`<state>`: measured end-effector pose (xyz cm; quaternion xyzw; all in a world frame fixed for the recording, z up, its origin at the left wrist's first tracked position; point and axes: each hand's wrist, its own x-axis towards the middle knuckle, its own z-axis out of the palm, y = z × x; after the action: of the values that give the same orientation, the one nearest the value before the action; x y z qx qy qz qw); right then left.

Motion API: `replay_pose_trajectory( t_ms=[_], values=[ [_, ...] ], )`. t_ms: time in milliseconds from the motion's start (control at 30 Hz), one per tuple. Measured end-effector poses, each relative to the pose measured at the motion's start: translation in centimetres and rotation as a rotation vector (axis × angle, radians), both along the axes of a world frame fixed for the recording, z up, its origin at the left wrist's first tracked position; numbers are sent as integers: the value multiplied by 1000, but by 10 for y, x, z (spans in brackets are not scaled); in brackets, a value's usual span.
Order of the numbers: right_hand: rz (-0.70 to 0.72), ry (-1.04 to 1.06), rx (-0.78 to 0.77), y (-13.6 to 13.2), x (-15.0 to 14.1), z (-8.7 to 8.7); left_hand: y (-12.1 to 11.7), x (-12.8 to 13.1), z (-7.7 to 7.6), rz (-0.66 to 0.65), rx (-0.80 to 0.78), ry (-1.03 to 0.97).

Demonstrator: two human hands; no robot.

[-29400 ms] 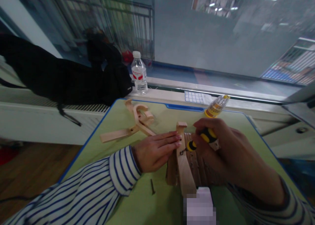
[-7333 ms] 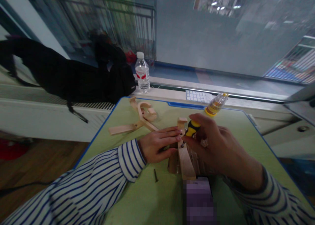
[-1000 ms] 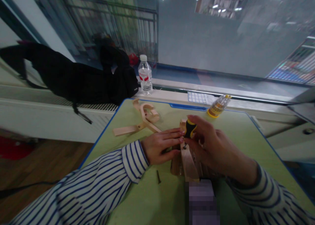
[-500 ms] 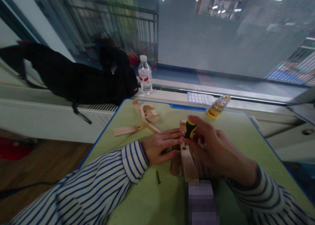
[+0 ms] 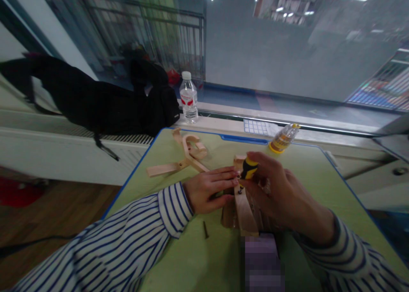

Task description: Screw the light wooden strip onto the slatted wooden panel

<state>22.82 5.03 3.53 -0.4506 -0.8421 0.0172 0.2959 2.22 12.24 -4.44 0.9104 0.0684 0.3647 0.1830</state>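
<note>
- The right hand (image 5: 277,192) pinches a yellow-and-black screwdriver (image 5: 249,167) between thumb and fingers, hiding part of its handle.
- The screwdriver's lower end stands over a dark screw (image 5: 240,191) in a wooden bar (image 5: 245,211); whether the tip sits in the screw head is too small to tell.
- The left hand (image 5: 207,191) lies flat, fingers straight and close together, thumb apart, its fingertips covering part of the bar near its far end.
- Under the bar lies a brown slab (image 5: 228,215), mostly hidden by the bar and right hand.
- At the bar's near end, a purple object (image 5: 263,262) is pixelated beyond naming and cut off below.
- A loose screw (image 5: 205,230) lies on the green tabletop (image 5: 179,262), near the left cuff.
- Beyond the left hand sit wooden hook pieces (image 5: 193,153); a yellow-capped bottle (image 5: 284,138) stands past the right hand.
- A water bottle (image 5: 188,100) stands on the sill beside a black bag (image 5: 115,109), cut off at left.
</note>
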Motion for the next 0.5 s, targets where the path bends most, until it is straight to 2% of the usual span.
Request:
replay_pose_trajectory(
  t_ms=[300, 500],
  values=[
    [3, -11, 14, 0, -2, 4, 0, 1, -1, 8, -18, 8],
    [-3, 47, -148, -1, 1, 4, 1, 1, 0, -3, -3, 14]
  ],
)
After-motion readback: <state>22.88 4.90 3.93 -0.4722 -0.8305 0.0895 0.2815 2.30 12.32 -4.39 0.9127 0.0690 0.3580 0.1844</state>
